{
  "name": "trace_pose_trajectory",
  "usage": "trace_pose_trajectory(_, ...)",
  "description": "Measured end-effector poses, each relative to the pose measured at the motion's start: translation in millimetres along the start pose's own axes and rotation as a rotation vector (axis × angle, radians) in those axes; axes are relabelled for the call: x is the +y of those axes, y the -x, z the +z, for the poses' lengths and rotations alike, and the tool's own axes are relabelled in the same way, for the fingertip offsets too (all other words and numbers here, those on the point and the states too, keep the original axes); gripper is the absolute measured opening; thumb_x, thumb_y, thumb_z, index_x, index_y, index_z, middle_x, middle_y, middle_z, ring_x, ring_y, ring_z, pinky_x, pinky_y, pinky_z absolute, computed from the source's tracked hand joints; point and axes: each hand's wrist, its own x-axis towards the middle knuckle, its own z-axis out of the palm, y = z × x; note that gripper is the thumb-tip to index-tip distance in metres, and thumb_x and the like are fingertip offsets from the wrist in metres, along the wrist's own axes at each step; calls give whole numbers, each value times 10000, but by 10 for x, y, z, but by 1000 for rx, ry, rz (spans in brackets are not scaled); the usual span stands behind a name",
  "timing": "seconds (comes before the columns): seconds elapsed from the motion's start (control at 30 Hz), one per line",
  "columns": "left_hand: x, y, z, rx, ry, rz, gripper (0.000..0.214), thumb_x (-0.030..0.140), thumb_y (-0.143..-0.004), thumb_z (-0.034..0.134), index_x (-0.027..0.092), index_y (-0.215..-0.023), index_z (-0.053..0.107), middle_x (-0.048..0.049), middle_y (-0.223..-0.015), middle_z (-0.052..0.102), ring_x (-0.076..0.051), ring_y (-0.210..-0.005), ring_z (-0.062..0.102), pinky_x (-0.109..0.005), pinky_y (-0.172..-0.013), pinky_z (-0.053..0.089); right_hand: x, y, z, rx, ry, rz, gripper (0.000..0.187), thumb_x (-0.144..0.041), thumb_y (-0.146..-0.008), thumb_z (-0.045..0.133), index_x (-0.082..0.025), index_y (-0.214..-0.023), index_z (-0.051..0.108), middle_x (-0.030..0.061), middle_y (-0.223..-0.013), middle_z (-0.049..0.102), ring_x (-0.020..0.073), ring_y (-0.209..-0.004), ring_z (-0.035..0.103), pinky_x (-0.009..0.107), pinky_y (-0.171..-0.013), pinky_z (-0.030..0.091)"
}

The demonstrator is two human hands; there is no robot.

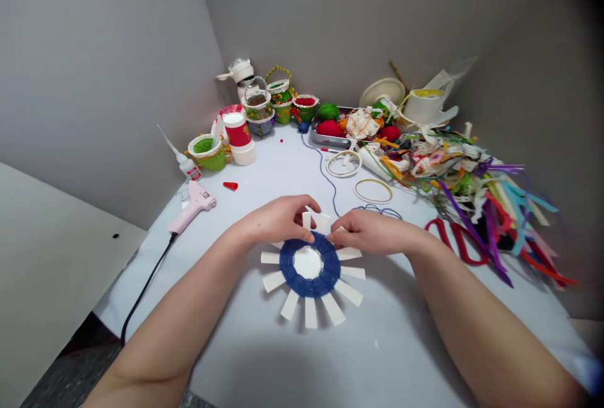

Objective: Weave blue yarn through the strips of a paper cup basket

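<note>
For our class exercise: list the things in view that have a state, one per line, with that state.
Woven piece: partly woven, spokes splayed
Left hand: bent, touching woven piece
Right hand: bent, touching woven piece
Blue yarn: partly unwound
Glue gun: lying on its side
White bottle: standing, nozzle uncovered
Red cap: lying loose
Scissors: lying down, blades unclear
Tray: filled
Green basket: upright
Ribbons: heaped

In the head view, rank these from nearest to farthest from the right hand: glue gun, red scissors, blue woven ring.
1. Blue woven ring: at the right hand's fingertips.
2. Red scissors: to its right.
3. Glue gun: far left.
</note>
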Motion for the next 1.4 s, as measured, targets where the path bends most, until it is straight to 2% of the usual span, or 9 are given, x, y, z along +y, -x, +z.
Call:
trace_pose_trajectory(0.17,27,-47,80,37,-60,43,368,194,-675,640,210,-1041,606,19,-801,663,-130,-699,578,-226,-641,427,-63,28,-14,-22,5,-14,425,-535,-847,424,-174,-664,555,-35,-576,435,96,-536,352,220,-521,296)
trace_pose_trajectory(0.33,-51,-54,36,49,58,24,368,195,-684,634,202,-1050,595,14,-789,667,-125,-692,589,-222,-643,448,-28,41,-79,-41,6,22,511,-645,-811,446,-174,-803,643,9,-674,578,133,-603,462,233,-558,355)
trace_pose_trajectory(0.43,-82,-61,36,51,107,7,371,217,-699,622,200,-1068,586,4,-793,669,-129,-692,592,-225,-629,458,6,40,-84,-39,-28,15,538,-636,-840,409,-176,-894,682,46,-737,641,169,-673,529,257,-611,394)
trace_pose_trajectory(0.57,-110,-79,45,117,38,2,344,246,-692,632,197,-1031,606,-1,-807,671,-140,-702,594,-231,-614,454,40,50,-107,-31,-59,-30,559,-579,-903,323,-165,-1005,684,60,-787,650,178,-748,554,281,-705,415)
trace_pose_trajectory(0.77,-131,-72,-4,228,-48,-47,313,236,-671,624,189,-980,622,3,-849,688,-142,-701,600,-235,-622,454,73,143,-248,18,-38,-56,505,-555,-888,371,-143,-858,662,18,-702,567,133,-646,474,259,-642,391)
trace_pose_trajectory(0.9,-132,-69,-30,248,-112,-70,306,237,-664,621,190,-967,628,1,-877,690,-160,-751,616,-248,-660,460,-12,217,-274,168,-2,-8,500,-567,-890,351,-157,-892,639,21,-720,568,135,-640,482,248,-602,374)
trace_pose_trajectory(1.07,-127,-71,-26,258,-133,-88,278,237,-665,612,184,-938,630,-11,-878,688,-173,-775,619,-250,-656,455,-210,276,-194,350,131,-19,464,-564,-896,358,-179,-745,570,7,-668,543,139,-641,474,247,-592,339)
trace_pose_trajectory(1.23,-155,-78,-38,284,-114,-111,245,246,-661,615,182,-898,624,-4,-853,687,-164,-741,613,-245,-632,451,-278,315,-146,313,167,-37,502,-581,-902,325,-187,-746,594,8,-640,540,144,-617,460,254,-592,333)
trace_pose_trajectory(1.4,-195,-78,-80,336,-62,-135,226,261,-664,624,182,-877,615,0,-838,683,-150,-722,603,-231,-614,447,-138,247,-158,274,131,11,575,-633,-877,312,-181,-824,664,39,-721,604,172,-682,511,271,-643,366)
